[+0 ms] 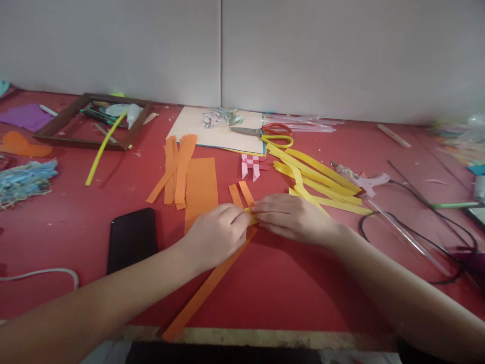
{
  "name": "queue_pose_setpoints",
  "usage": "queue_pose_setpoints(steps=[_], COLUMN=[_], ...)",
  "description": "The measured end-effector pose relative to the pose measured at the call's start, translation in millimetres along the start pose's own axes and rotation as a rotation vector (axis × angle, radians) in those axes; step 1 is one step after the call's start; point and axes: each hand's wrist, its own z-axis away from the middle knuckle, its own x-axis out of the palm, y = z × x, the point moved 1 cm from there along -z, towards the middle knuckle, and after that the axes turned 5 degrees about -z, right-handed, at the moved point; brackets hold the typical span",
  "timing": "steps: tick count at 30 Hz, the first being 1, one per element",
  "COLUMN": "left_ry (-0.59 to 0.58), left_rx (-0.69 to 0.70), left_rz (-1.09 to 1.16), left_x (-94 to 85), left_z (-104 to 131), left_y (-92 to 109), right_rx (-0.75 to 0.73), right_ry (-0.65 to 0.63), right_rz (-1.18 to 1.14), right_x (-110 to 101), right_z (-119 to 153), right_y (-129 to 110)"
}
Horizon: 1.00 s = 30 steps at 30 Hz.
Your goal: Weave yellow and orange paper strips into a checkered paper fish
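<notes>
My left hand (215,235) is closed, its fingers curled on a yellow paper strip (251,217) that crosses orange paper strips (215,283). From the other side my right hand (293,217) presses its fingers together on the same crossed strips. Two short orange ends stick out above the hands, and a long orange tail runs down toward the table's front edge. The fingers hide most of the crossing. Beside my left hand lies an orange paper sheet (201,184). Loose yellow strips (322,177) spread out behind my right hand, and a small pink-and-white woven paper piece (250,164) lies beyond both.
Orange strips (176,174) and a black phone (132,237) are at left. Scissors (261,132) rest on pale sheets at the back. A brown frame (91,144) with tools stands back left. On the right are a glue gun (371,183) and black cable (413,189).
</notes>
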Motion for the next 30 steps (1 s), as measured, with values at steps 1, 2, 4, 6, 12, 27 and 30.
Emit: queue_pose_setpoints(steps=[1, 2, 4, 6, 12, 27, 30], left_ry=[-0.002, -0.003, 0.005, 0.015, 0.002, -0.045, -0.007], left_rx=[0.007, 0.016, 0.037, 0.059, 0.100, 0.153, 0.206], left_rz=[-0.007, -0.014, -0.032, -0.049, -0.062, 0.025, 0.037], left_x=[0.0, 0.1, 0.1, -0.1, -1.1, -6.1, -6.8], left_z=[-0.2, -0.4, -0.5, -0.1, 1.3, -4.4, -7.4], left_y=[0.0, 0.0, -0.6, -1.6, -4.1, -16.2, -21.3], right_rx=[0.004, 0.008, 0.016, 0.011, -0.013, -0.079, -0.153], right_ry=[-0.001, -0.002, -0.005, 0.000, 0.016, -0.126, -0.123], right_rz=[-0.003, -0.007, -0.011, -0.008, -0.007, 0.039, 0.028], right_x=[0.1, 0.2, 0.5, 0.8, 2.1, -4.7, 5.1], right_z=[-0.2, -0.4, -0.7, -0.8, 1.0, -18.9, -19.8], right_y=[0.0, 0.0, 0.0, 0.1, 2.2, -45.6, -57.8])
